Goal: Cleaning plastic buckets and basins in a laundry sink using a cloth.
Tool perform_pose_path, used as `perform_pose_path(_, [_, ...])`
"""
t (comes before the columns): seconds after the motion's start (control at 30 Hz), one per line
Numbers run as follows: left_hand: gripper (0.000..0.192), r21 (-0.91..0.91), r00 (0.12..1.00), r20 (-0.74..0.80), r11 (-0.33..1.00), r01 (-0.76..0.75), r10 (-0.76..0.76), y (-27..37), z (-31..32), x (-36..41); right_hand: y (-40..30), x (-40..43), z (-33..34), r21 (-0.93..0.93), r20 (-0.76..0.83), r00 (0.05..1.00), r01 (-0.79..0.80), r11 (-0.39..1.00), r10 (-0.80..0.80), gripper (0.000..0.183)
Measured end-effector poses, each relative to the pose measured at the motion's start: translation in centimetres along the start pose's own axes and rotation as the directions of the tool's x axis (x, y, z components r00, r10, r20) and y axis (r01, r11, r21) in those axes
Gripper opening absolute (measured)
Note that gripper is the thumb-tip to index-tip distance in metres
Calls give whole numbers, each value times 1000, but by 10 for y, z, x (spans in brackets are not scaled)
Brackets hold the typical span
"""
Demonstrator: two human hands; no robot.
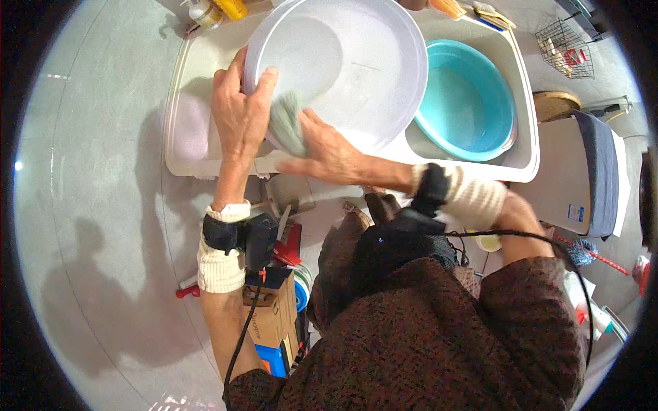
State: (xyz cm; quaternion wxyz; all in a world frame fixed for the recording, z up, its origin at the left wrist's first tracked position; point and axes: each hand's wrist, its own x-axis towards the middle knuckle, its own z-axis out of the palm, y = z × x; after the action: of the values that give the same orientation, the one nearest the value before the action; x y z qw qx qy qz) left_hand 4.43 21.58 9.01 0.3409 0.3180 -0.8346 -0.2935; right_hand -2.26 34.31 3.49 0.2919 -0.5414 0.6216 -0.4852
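Note:
A large round whitish plastic basin (370, 97) is tilted over the left and middle part of a white double sink (528, 138). My left hand (239, 110) grips its left rim, the thumb on the inner side and the fingers outside. A grey-green scrubbing cloth (288, 126) is in my right hand (329, 149), against the basin's lower-left rim. The right hand is somewhat blurred, and part of its grip is hidden behind the cloth. In the right bowl of the sink sits a turquoise plastic basin (462, 103), apparently holding water.
A pump bottle (204, 14), a yellow bottle (231, 7) and brushes (491, 16) stand along the back ledge. To the right are a wire basket (565, 49) and a white cabinet (552, 169). A cardboard box (267, 318) is below my left forearm. A black cable (519, 234) crosses my right arm.

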Motion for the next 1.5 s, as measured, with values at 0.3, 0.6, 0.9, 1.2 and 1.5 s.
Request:
perform_pose_path(0.3, [41,-17,972,196,992,-125,126,41,11,14,97,44,-116,-808,505,821,558,-188,267,25])
perform_pose_path(0.6, [37,-304,951,286,931,205,-116,40,24,36,139,118,-2,164,11,999,28,986,-31,25])
perform_pose_path(0.9, [37,-198,947,311,970,141,-74,32,18,44,140,85,-86,-674,735,471,585,451,488,18])
perform_pose_path(1.2, [34,-275,884,457,930,245,-98,55,18,73,152,161,-15,-606,76,994,111,788,-82,27])
perform_pose_path(1.5, [41,-69,904,424,994,86,-49,42,24,73,134,75,-30,-404,844,528,522,751,87,21])
